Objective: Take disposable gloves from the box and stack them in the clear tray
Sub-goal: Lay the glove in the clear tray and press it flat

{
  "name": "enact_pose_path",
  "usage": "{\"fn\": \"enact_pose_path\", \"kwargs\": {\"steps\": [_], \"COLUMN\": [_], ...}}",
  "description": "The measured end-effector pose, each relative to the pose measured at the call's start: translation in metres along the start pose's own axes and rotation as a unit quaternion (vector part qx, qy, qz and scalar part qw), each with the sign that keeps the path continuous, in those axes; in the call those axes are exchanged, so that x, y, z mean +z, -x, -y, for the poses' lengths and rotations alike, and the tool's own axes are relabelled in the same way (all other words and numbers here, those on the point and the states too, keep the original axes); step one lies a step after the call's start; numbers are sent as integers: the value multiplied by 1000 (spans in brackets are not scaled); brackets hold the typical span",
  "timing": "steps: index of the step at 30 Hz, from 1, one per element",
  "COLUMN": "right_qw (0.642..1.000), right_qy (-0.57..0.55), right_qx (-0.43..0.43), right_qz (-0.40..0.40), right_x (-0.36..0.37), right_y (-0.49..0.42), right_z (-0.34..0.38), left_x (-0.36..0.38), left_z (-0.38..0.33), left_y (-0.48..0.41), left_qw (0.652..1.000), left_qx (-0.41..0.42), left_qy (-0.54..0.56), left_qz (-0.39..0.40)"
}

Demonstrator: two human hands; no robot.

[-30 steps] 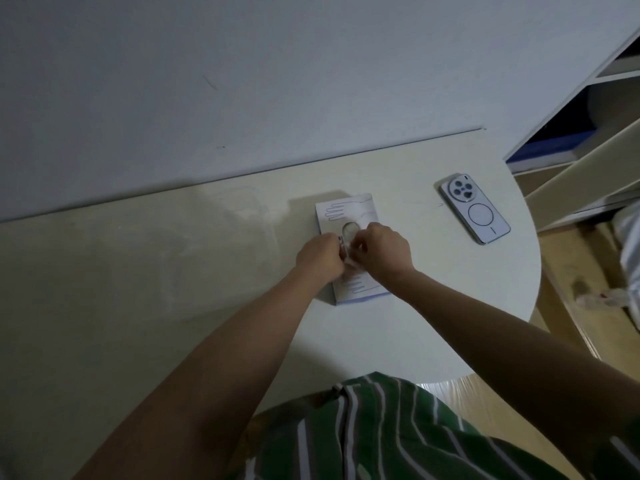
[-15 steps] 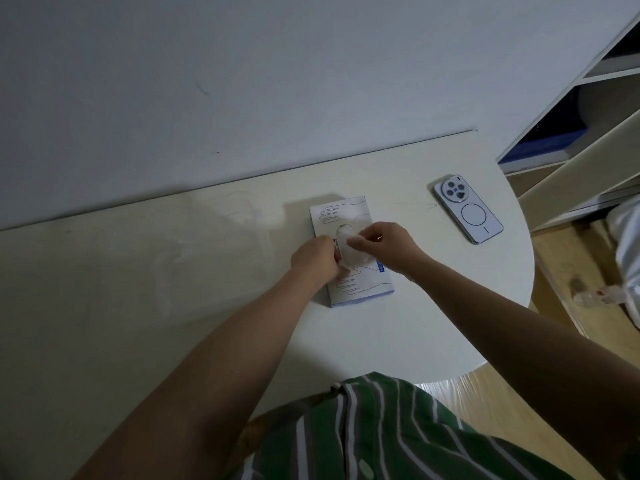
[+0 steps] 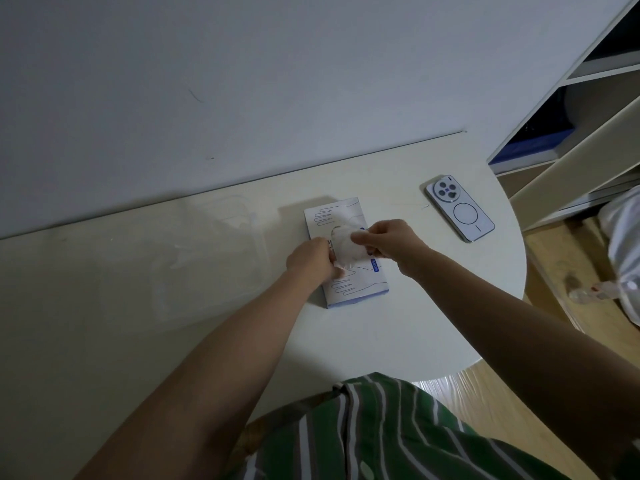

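A flat white glove box (image 3: 360, 287) printed with blue hand outlines lies on the pale table (image 3: 398, 334) near its middle. A thin translucent glove (image 3: 346, 247) rises out of the box's oval opening. My right hand (image 3: 384, 241) pinches its upper right part. My left hand (image 3: 313, 261) pinches its lower left edge, resting over the box. The clear tray (image 3: 221, 258) sits to the left of the box, faint against the table; I cannot make out anything inside it.
A white phone (image 3: 459, 207) lies face down at the table's far right. The wall runs along the table's back edge. A white shelf unit (image 3: 581, 133) stands to the right, and floor with clutter lies beyond the rounded table edge.
The glove has come further out of the box opening. My right hand has moved right and slightly up with it, so my hands are now apart.
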State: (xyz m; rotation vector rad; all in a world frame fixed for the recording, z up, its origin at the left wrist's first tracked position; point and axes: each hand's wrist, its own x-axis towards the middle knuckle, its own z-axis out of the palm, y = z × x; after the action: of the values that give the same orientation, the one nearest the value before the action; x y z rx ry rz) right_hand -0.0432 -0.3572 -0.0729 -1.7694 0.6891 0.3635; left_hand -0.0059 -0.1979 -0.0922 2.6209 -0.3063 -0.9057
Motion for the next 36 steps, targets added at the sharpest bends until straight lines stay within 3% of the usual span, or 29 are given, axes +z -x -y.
{"fn": "enact_pose_path", "kwargs": {"steps": [3, 6, 9, 11, 13, 17, 22, 26, 28, 32, 34, 36], "right_qw": [996, 986, 989, 995, 992, 956, 932, 890, 902, 975, 983, 985], "right_qy": [-76, -161, -84, -48, -105, -270, -341, -443, -416, -168, -122, -117], "right_qx": [-33, -18, 21, 8, -35, -98, -90, -84, -94, -128, -123, -120], "right_qz": [-21, 48, 122, 90, 53, 53, 82, 70, 68, 72, 63, 46], "right_x": [-3, -9, -9, -6, -5, -18, -26, -31, -30, -19, -14, -11], "right_y": [0, 0, 3, 3, 3, 0, 6, 12, 14, 16, 15, 13], "right_z": [3, 2, -3, -5, -1, 11, 10, 19, 23, 16, 11, 11], "left_x": [1, 2, 2, 2, 2, 1, -3, 0, 0, -1, -2, -2], "left_z": [0, 0, 0, 0, 0, -2, -3, -5, -5, 4, 6, 6], "left_y": [0, 0, 0, -1, 0, 1, 4, 6, 4, 6, 16, 25], "left_qw": [1000, 1000, 1000, 1000, 1000, 1000, 1000, 999, 998, 1000, 993, 970], "left_qx": [5, 9, 11, 12, 14, 15, 11, 19, 21, 25, 40, 133], "left_qy": [2, -1, -6, -12, -18, -21, -25, -46, -52, 14, 49, 42], "left_qz": [-2, -7, -10, -8, -9, -7, 1, 8, 10, -10, -96, -197]}}
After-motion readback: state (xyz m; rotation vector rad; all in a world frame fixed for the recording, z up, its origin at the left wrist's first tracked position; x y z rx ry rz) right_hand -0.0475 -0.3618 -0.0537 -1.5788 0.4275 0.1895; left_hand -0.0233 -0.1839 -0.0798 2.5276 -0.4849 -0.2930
